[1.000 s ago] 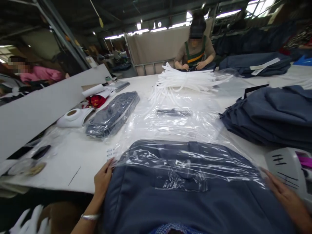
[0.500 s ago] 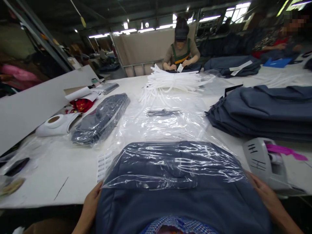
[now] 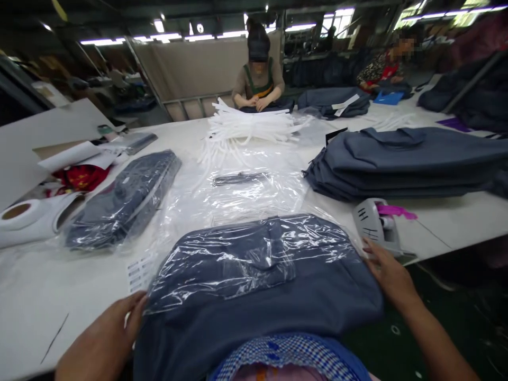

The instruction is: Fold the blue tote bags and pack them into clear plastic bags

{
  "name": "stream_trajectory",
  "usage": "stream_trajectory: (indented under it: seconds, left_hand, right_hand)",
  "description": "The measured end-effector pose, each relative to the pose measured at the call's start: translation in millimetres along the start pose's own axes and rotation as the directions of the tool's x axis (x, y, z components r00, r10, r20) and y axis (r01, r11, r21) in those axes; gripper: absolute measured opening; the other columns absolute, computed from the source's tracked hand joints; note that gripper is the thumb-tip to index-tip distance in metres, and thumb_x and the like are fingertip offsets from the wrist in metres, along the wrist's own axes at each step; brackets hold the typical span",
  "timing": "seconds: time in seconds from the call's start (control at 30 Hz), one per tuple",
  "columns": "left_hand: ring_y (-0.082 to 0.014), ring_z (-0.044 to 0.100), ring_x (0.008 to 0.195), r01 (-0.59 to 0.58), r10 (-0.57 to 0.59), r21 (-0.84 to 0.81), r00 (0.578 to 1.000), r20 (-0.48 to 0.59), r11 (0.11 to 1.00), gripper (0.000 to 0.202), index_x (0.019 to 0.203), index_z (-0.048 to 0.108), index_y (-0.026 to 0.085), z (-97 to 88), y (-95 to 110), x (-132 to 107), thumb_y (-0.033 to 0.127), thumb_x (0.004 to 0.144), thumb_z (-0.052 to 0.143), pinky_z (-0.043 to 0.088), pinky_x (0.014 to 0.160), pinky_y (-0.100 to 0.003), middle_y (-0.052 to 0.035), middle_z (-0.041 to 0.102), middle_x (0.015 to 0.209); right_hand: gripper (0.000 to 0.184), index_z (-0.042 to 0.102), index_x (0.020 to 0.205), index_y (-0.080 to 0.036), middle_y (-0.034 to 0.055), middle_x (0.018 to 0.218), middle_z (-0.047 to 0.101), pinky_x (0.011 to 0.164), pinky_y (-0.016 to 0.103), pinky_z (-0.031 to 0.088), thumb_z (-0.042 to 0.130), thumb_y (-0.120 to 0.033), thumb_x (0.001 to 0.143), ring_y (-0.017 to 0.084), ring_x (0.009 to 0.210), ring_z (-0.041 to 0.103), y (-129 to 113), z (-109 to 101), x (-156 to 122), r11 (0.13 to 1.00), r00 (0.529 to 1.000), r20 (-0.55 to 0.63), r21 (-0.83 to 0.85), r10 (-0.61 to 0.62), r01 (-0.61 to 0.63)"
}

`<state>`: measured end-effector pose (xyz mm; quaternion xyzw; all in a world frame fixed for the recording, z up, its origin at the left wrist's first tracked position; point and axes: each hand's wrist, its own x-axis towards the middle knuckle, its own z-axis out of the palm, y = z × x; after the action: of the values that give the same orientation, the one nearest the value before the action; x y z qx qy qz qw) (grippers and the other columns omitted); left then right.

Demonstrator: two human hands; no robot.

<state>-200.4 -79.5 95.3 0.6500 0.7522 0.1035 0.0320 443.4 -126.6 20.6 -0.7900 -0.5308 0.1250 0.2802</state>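
A dark blue bag [image 3: 246, 312] lies before me at the near table edge, its far half inside a clear plastic bag [image 3: 234, 254]. At the left side, my left hand [image 3: 105, 330] is closed on the plastic bag's rim, thumb and fingers pinched together. My right hand [image 3: 387, 270] grips the opposite rim along the blue bag's right side; some of its fingers are hidden. Beside the left hand lies a sheet of barcode labels [image 3: 139, 272]. A grey tape dispenser [image 3: 375, 222] with a pink strip stands just beyond the right hand.
More clear plastic bags [image 3: 246, 198] lie flat ahead, with a bundle of white strips [image 3: 254, 127] behind them. At left are a wrapped blue bag [image 3: 125, 201] and a white roll [image 3: 39, 219]. Stacked blue bags [image 3: 397, 164] fill the right. A co-worker [image 3: 260, 74] sits opposite.
The view has turned to the right. The blue bag's right side and my right hand show more fully, and the plastic lies at a slant over the bag. Across the table, the co-worker's hands have come together.
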Motion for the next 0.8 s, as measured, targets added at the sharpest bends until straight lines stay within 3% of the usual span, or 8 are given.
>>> stream_trajectory:
  seconds: [0.07, 0.13, 0.27, 0.43, 0.53, 0.63, 0.7, 0.8]
  left_hand:
    - [-0.0308, 0.064, 0.115, -0.272, 0.271, -0.012, 0.96, -0.064, 0.962, 0.051, 0.133, 0.057, 0.034, -0.5, 54, 3, 0.056, 0.088, 0.05, 0.052, 0.099, -0.047, -0.0037, 0.064, 0.133]
    - [-0.0299, 0.054, 0.13, -0.559, 0.555, -0.047, 0.829, -0.074, 0.828, 0.055, 0.141, 0.05, 0.031, 11.9, 106, 3, 0.051, 0.09, 0.053, 0.047, 0.108, -0.046, -0.0052, 0.054, 0.145]
    - [-0.0304, 0.049, 0.134, -0.774, 0.772, -0.024, 0.633, -0.061, 0.632, 0.047, 0.14, 0.052, 0.026, 52.4, 159, -2, 0.027, 0.093, 0.052, 0.046, 0.108, -0.05, -0.0099, 0.051, 0.147]
    - [-0.023, 0.067, 0.107, -0.78, 0.78, -0.043, 0.625, -0.034, 0.624, 0.04, 0.123, 0.067, 0.023, 71.5, 155, -15, 0.011, 0.092, 0.044, 0.056, 0.096, -0.04, -0.0091, 0.07, 0.12]
    - [-0.022, 0.067, 0.105, -0.774, 0.773, -0.062, 0.633, -0.046, 0.63, 0.037, 0.122, 0.067, 0.023, 67.3, 154, -25, 0.016, 0.094, 0.044, 0.057, 0.094, -0.037, -0.0085, 0.07, 0.119]
    - [-0.023, 0.066, 0.11, -0.759, 0.757, -0.05, 0.651, -0.048, 0.649, 0.041, 0.135, 0.058, 0.024, 65.9, 164, -29, 0.022, 0.096, 0.045, 0.059, 0.089, -0.035, -0.0088, 0.065, 0.13]
    - [-0.0239, 0.065, 0.113, -0.767, 0.766, -0.04, 0.641, -0.043, 0.64, 0.047, 0.143, 0.049, 0.027, 68.3, 175, -28, 0.022, 0.096, 0.045, 0.059, 0.086, -0.034, -0.0092, 0.059, 0.138]
    - [-0.0231, 0.065, 0.111, -0.815, 0.814, -0.044, 0.579, -0.042, 0.577, 0.05, 0.143, 0.049, 0.027, 72.8, 191, -19, 0.016, 0.095, 0.045, 0.059, 0.086, -0.033, -0.0103, 0.061, 0.134]
  right_hand:
    - [0.054, 0.053, 0.14, -0.022, 0.0106, 0.135, 0.061, 0.098, 0.044, 0.051, 0.047, -0.045, 0.092, 0.028, 0.108, 0.066, -12, -6, -2, 0.99, 0.989, -0.052, -0.029, -0.137, 0.136]
    - [0.043, 0.066, 0.125, -0.023, 0.008, 0.131, 0.064, 0.107, 0.042, 0.045, 0.044, -0.042, 0.094, 0.026, 0.117, 0.062, -20, -9, -4, 0.967, 0.964, -0.085, -0.049, -0.252, 0.249]
    - [0.035, 0.075, 0.103, -0.025, 0.0062, 0.112, 0.072, 0.106, 0.041, 0.046, 0.045, -0.04, 0.094, 0.024, 0.107, 0.066, -23, -13, -11, 0.961, 0.956, -0.105, 0.01, -0.274, 0.276]
    - [0.044, 0.071, 0.112, -0.023, 0.0103, 0.121, 0.069, 0.105, 0.048, 0.047, 0.052, -0.055, 0.088, 0.029, 0.116, 0.062, -8, -11, -55, 0.981, 0.985, -0.164, 0.192, 0.049, -0.017]
    - [0.059, 0.069, 0.113, -0.02, 0.0153, 0.109, 0.072, 0.087, 0.051, 0.057, 0.051, -0.069, 0.084, 0.034, 0.103, 0.068, -7, 3, -100, 0.789, 0.879, 0.364, 0.417, 0.31, -0.451]
    - [0.067, 0.065, 0.123, -0.015, 0.017, 0.121, 0.068, 0.097, 0.051, 0.052, 0.06, -0.067, 0.083, 0.034, 0.114, 0.064, -26, 31, -137, 0.621, 0.666, 0.744, 0.544, -0.045, -0.565]
    - [0.072, 0.065, 0.126, -0.015, 0.016, 0.131, 0.063, 0.112, 0.05, 0.038, 0.067, -0.068, 0.077, 0.035, 0.128, 0.053, -48, 53, -148, 0.629, 0.678, 0.718, 0.602, -0.157, -0.492]
    - [0.081, 0.068, 0.123, -0.016, 0.0137, 0.135, 0.061, 0.118, 0.049, 0.028, 0.076, -0.071, 0.064, 0.037, 0.135, 0.045, -80, 80, -147, 0.696, 0.683, 0.731, 0.488, 0.005, -0.527]
